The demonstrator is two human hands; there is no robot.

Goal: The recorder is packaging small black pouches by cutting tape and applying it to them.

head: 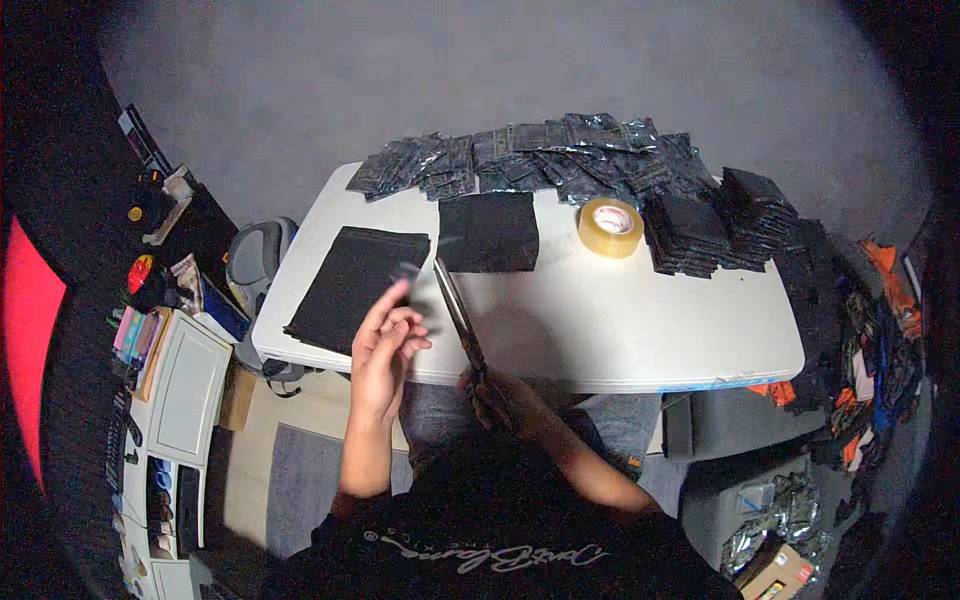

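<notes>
My right hand grips the handles of a pair of scissors near the table's front edge, their blades pointing away from me. My left hand is raised beside the blades, fingers bent; a small blurred, shiny thing is at its index fingertip, and I cannot tell if it is held. Under and beyond that hand lies a stack of flat black sheets, perhaps fabric. A separate black rectangular piece lies just beyond the scissor tips. A roll of clear packing tape lies to the right.
Along the far edge of the white table many black items in shiny clear packets are heaped. Stacks of black packets stand at the right. Past the right edge is a pile of dark and orange cloth. A grey chair is at the left.
</notes>
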